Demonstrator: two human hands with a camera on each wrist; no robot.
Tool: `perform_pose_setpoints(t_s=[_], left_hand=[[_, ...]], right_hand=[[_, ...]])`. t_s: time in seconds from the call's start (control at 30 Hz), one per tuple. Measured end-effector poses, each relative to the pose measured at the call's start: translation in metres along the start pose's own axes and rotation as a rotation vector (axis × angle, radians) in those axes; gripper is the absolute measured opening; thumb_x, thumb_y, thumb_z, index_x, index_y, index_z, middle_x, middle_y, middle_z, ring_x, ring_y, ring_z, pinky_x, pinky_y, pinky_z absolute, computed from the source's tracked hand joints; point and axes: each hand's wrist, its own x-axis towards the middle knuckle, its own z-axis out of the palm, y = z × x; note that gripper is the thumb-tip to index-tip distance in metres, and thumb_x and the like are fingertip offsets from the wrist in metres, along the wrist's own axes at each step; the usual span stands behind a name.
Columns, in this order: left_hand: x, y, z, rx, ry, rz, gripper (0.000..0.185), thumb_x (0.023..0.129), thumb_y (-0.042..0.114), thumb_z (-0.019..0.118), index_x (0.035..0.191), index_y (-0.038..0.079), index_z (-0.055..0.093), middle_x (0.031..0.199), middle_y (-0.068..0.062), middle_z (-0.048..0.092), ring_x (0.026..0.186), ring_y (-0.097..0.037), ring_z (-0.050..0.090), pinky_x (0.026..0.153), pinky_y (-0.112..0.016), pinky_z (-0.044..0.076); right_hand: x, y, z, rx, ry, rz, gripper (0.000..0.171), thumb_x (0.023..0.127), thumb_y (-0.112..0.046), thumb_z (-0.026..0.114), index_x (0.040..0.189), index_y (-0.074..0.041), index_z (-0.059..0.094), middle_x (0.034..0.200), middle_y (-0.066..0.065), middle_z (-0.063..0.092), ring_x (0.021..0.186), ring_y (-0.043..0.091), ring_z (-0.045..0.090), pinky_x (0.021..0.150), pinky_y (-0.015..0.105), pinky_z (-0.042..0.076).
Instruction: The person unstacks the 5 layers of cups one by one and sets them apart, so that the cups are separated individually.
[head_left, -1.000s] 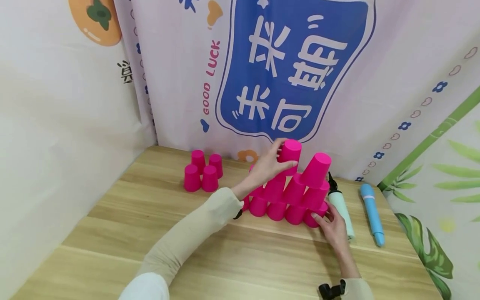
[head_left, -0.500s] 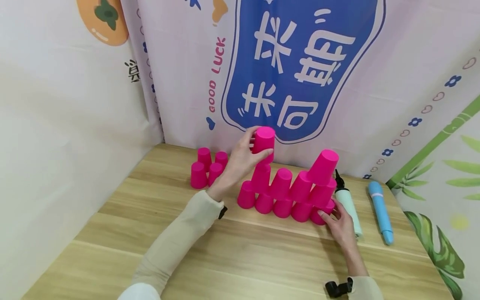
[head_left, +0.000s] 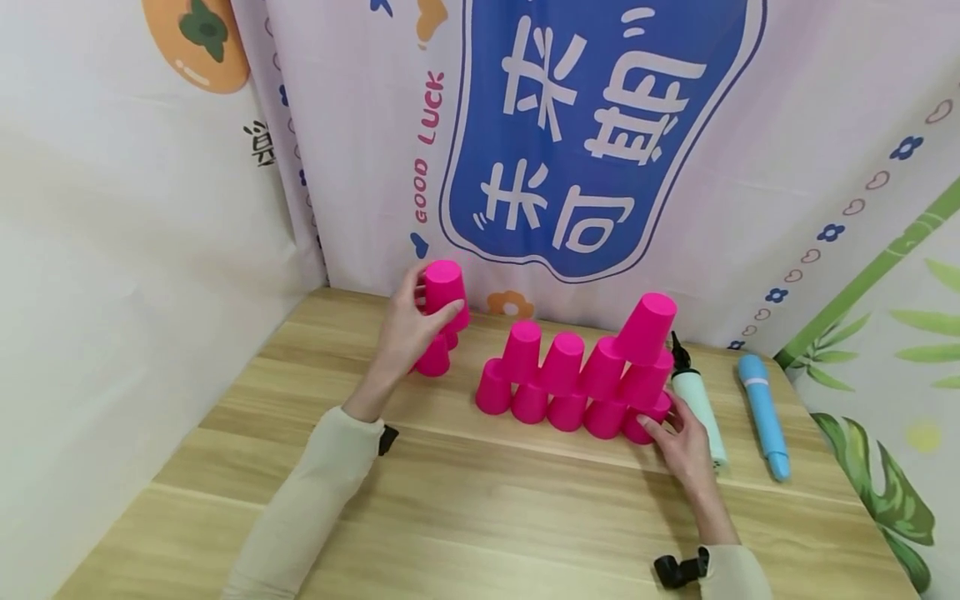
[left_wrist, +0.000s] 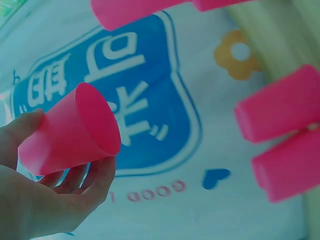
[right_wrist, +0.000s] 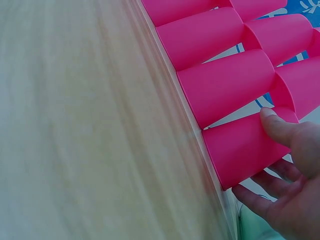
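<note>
Cup [head_left: 444, 285] there, gripped by the left hand [head_left: 407, 329], left of centre; right hand [head_left: 684, 442] pinching a stacked cup [right_wrist: 240, 152], lower right.

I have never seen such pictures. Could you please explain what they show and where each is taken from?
There is no machine, only a person's bare left hand and right hand. The wide view is from a camera on the head; the close ones are from the wrists. On the table stands a stack of pink cups; a green tube and a blue tube lie right of it. The left hand holds one cup; the right hand holds the stack's bottom right cup.
</note>
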Motion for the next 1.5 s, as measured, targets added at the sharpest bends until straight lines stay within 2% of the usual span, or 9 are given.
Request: perform_pose_setpoints(t_s=[0.1,0.23,0.53,0.83,1.13,1.23,1.4,1.47,1.5], left_hand=[[-0.006,-0.01,-0.01,0.035,0.011,-0.068,0.065,0.085,0.017,0.073,0.139,0.007,0.039,0.127,-0.017,0.053,0.114,-0.032,0.052,0.092,-0.048,0.049],[-0.012,-0.025,-0.019,0.078,0.007,-0.119,0.064,0.086,0.016,0.073,0.138,0.003,0.038,0.128,-0.019,0.051,0.115,-0.034,0.051,0.094,-0.049,0.048],[-0.032,-0.062,-0.026,0.167,-0.068,-0.161,0.065,0.083,0.007,0.073,0.135,-0.005,0.036,0.127,-0.025,0.05,0.115,-0.039,0.052,0.097,-0.049,0.045],[-0.044,-0.088,-0.019,0.281,-0.107,-0.194,0.067,0.081,0.004,0.073,0.132,-0.009,0.033,0.124,-0.032,0.05,0.112,-0.044,0.053,0.097,-0.053,0.044],[-0.048,-0.106,-0.013,0.297,-0.179,-0.284,0.068,0.084,0.005,0.07,0.136,-0.008,0.027,0.131,-0.032,0.045,0.118,-0.045,0.049,0.099,-0.055,0.041],[-0.05,-0.113,-0.015,0.298,-0.185,-0.28,0.066,0.083,0.002,0.069,0.134,-0.009,0.028,0.127,-0.033,0.047,0.116,-0.045,0.05,0.098,-0.055,0.042],[-0.054,-0.121,-0.021,0.311,-0.217,-0.259,0.062,0.083,0.002,0.069,0.13,-0.011,0.031,0.121,-0.033,0.05,0.111,-0.046,0.052,0.095,-0.056,0.044],[-0.054,-0.12,-0.023,0.319,-0.241,-0.234,0.062,0.082,0.002,0.069,0.13,-0.012,0.031,0.122,-0.034,0.05,0.112,-0.046,0.051,0.096,-0.057,0.043],[-0.054,-0.118,-0.024,0.331,-0.257,-0.222,0.063,0.082,0.002,0.069,0.131,-0.013,0.031,0.123,-0.034,0.049,0.113,-0.047,0.05,0.097,-0.058,0.042]], right_hand=[[0.001,-0.001,-0.001,0.007,0.0,-0.013,0.067,0.088,-0.023,0.072,0.145,-0.008,0.04,0.137,0.018,0.05,0.122,0.035,0.051,0.083,0.005,0.041],[0.001,-0.002,-0.002,-0.014,-0.003,-0.013,0.067,0.089,-0.026,0.071,0.146,-0.009,0.04,0.137,0.017,0.049,0.122,0.034,0.051,0.086,0.01,0.044],[0.0,-0.003,-0.002,-0.03,-0.016,-0.009,0.068,0.09,-0.029,0.069,0.147,-0.01,0.038,0.139,0.017,0.048,0.123,0.034,0.05,0.1,0.043,0.045],[0.0,-0.002,-0.002,-0.025,-0.008,-0.009,0.068,0.089,-0.028,0.07,0.146,-0.009,0.039,0.138,0.017,0.049,0.122,0.033,0.051,0.089,0.012,0.043],[0.0,0.001,-0.004,0.004,0.005,-0.023,0.066,0.089,-0.024,0.07,0.145,-0.008,0.04,0.137,0.018,0.05,0.122,0.036,0.051,0.084,0.008,0.042],[0.0,0.003,-0.002,0.017,-0.009,-0.017,0.066,0.089,-0.025,0.07,0.145,-0.008,0.04,0.137,0.018,0.05,0.123,0.036,0.05,0.089,0.016,0.046],[0.001,-0.002,0.0,0.046,-0.019,-0.006,0.066,0.089,-0.024,0.07,0.145,-0.007,0.04,0.137,0.019,0.049,0.124,0.037,0.049,0.099,0.044,0.045],[-0.002,-0.012,-0.002,0.06,-0.018,-0.001,0.066,0.089,-0.019,0.07,0.145,-0.004,0.039,0.137,0.021,0.048,0.124,0.039,0.048,0.1,0.049,0.043],[-0.001,-0.013,-0.002,0.064,-0.017,-0.003,0.066,0.089,-0.019,0.07,0.145,-0.005,0.039,0.138,0.021,0.048,0.124,0.039,0.048,0.099,0.045,0.045]])
